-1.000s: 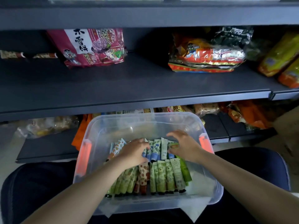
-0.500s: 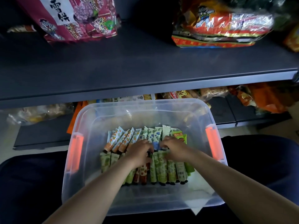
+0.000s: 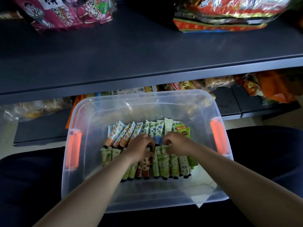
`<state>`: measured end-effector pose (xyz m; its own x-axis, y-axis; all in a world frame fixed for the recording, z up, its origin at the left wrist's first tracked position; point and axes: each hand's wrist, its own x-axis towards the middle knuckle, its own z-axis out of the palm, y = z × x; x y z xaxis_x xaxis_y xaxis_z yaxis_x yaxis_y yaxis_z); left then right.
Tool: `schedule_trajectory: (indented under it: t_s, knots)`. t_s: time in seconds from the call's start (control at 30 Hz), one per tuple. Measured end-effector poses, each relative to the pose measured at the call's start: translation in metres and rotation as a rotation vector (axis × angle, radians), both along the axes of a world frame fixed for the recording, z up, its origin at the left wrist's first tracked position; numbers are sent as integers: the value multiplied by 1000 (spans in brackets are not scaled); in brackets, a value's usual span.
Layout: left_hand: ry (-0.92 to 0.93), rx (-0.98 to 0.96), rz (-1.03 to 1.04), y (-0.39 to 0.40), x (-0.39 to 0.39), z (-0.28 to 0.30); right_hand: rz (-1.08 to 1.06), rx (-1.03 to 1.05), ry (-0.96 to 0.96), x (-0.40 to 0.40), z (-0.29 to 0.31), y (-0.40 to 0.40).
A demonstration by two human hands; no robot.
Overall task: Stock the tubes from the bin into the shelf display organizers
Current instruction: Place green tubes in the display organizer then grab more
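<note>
Both hands reach down into a clear plastic bin (image 3: 114,202) with orange latches that sits on the person's lap. The left hand (image 3: 141,148) and right hand (image 3: 177,143) lie close together on the tubes (image 3: 161,163), fingers curled down among them; whether either actually grips a tube cannot be told. The tubes lie in two rows, one beyond the hands and one under and nearer than them. Ahead of the hands a dark shelf (image 3: 147,51) carries a pink snack bag (image 3: 70,12) to the left and a red-orange snack bag (image 3: 226,17) to the right.
</note>
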<state>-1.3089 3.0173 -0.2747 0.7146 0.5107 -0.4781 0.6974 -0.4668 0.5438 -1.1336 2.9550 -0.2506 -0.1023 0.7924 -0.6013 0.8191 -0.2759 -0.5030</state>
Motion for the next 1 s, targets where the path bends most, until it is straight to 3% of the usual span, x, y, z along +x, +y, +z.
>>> schedule_trajectory:
  t_s: [0.57, 1.0]
  knots:
    - [13, -189, 200, -9, 1, 18, -9, 45, 90, -2, 15, -15]
    - [-15, -129, 216, 8, 9, 57, -78, 76, 17, 15, 56, -10]
